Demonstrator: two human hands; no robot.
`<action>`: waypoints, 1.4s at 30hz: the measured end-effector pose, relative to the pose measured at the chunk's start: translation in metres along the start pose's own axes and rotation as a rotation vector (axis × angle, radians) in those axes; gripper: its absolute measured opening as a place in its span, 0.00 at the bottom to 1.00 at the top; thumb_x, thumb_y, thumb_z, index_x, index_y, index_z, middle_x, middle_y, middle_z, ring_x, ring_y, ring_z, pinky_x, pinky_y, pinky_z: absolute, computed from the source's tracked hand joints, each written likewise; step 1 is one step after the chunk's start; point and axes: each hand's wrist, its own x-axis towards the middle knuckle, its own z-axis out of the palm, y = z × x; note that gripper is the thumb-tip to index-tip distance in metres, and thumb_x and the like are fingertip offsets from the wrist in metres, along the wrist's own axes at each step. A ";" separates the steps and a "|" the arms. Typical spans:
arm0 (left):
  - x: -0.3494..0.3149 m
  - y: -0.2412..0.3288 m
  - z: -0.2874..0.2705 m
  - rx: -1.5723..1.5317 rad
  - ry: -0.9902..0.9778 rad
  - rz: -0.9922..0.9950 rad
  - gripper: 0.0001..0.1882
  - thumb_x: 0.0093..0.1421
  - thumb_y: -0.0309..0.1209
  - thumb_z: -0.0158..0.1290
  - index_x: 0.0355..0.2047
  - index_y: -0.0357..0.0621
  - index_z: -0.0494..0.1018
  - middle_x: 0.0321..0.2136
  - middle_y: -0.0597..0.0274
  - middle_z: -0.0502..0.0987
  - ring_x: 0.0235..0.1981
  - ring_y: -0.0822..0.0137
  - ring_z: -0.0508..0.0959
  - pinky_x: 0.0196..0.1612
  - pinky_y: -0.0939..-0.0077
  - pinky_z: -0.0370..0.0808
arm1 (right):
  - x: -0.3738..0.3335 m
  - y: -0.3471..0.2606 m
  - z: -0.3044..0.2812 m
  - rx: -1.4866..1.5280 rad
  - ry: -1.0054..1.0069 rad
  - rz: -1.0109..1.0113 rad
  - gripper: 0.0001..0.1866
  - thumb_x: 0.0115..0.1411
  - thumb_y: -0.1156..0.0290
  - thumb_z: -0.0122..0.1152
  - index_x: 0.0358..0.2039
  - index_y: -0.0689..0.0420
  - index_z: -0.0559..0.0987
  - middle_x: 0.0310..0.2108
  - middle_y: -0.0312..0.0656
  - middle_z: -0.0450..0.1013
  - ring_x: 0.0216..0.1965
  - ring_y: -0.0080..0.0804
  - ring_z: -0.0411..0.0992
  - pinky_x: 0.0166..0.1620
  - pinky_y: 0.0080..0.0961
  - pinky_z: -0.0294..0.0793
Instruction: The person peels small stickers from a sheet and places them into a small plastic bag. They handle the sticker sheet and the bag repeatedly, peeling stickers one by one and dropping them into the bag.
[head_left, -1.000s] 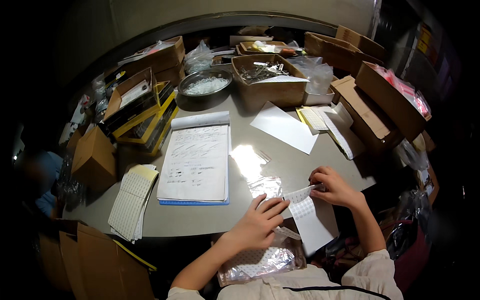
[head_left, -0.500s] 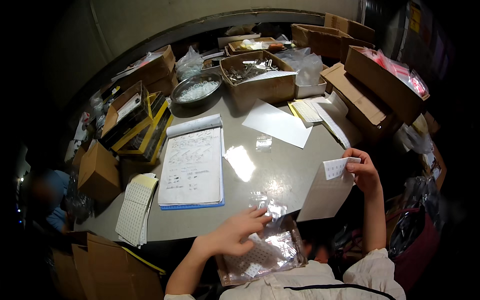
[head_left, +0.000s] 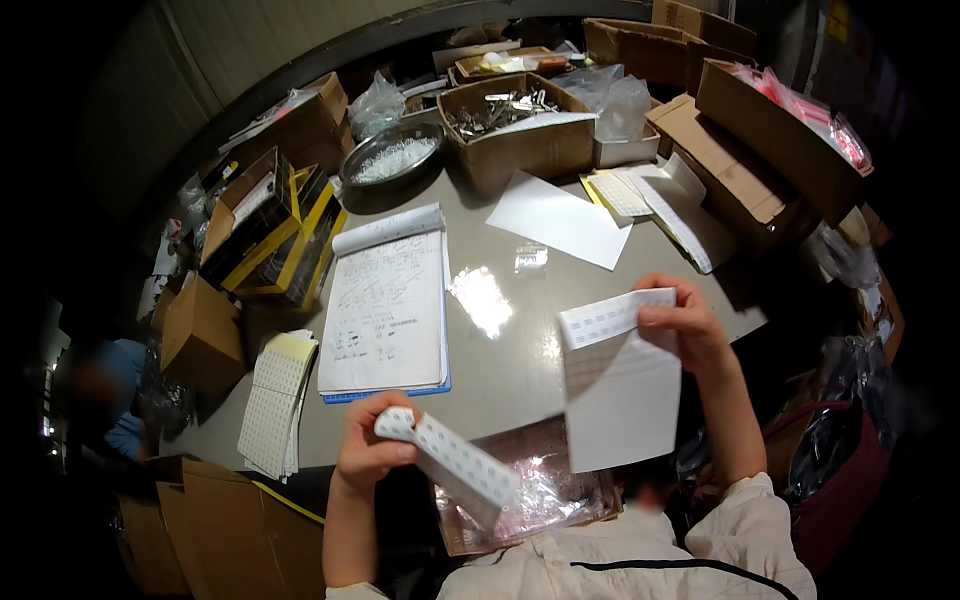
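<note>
My left hand (head_left: 371,447) pinches one end of a folded white label sheet (head_left: 462,455), printed with rows of small marks, which slants down to the right over my lap. Under it is a shallow open cardboard box (head_left: 545,437) holding shiny clear plastic bags (head_left: 560,490). Fingers and thumb of my right hand (head_left: 685,318) grip the top edge of another white sheet (head_left: 625,405), mostly blank, with a printed strip folded over at its top. This sheet hangs just above the table's near edge.
A notepad (head_left: 387,310) with handwriting lies left of centre, beside stacked label sheets (head_left: 270,400). Behind are a metal bowl (head_left: 392,158) of small clear pieces and a carton (head_left: 515,160) of metal parts. A white paper (head_left: 560,220), a small clear bag (head_left: 531,259) and cardboard boxes (head_left: 780,150) surround the worktop.
My left hand has left the lap box, moving left and up with the label sheet taken from it. My right hand has shifted left, turning its sheet so the printed strip faces up.
</note>
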 end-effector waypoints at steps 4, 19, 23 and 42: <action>0.011 0.020 -0.004 0.000 0.214 0.084 0.22 0.52 0.23 0.63 0.48 0.26 0.76 0.41 0.47 0.84 0.41 0.59 0.85 0.49 0.70 0.80 | 0.023 0.021 0.039 -0.017 -0.086 -0.025 0.12 0.60 0.73 0.73 0.42 0.59 0.81 0.36 0.34 0.80 0.37 0.19 0.77 0.42 0.18 0.75; 0.048 -0.001 -0.020 0.433 0.356 0.143 0.11 0.63 0.20 0.63 0.46 0.34 0.81 0.37 0.65 0.85 0.38 0.76 0.81 0.46 0.81 0.77 | 0.093 0.071 0.125 -0.623 -0.348 -0.500 0.23 0.66 0.71 0.69 0.58 0.61 0.73 0.43 0.38 0.78 0.45 0.23 0.77 0.48 0.23 0.79; 0.044 -0.006 -0.037 0.396 0.364 0.111 0.12 0.62 0.20 0.64 0.46 0.34 0.82 0.40 0.64 0.84 0.41 0.75 0.81 0.47 0.79 0.76 | 0.104 0.069 0.129 -0.701 -0.362 -0.400 0.25 0.65 0.71 0.70 0.59 0.59 0.72 0.40 0.38 0.78 0.42 0.24 0.77 0.44 0.25 0.80; 0.052 -0.039 -0.057 0.335 0.445 0.169 0.12 0.58 0.16 0.66 0.43 0.33 0.83 0.38 0.61 0.86 0.38 0.74 0.83 0.46 0.80 0.78 | 0.125 0.106 0.106 -0.590 -0.411 -0.282 0.14 0.71 0.69 0.64 0.52 0.63 0.79 0.38 0.35 0.80 0.38 0.17 0.76 0.42 0.18 0.76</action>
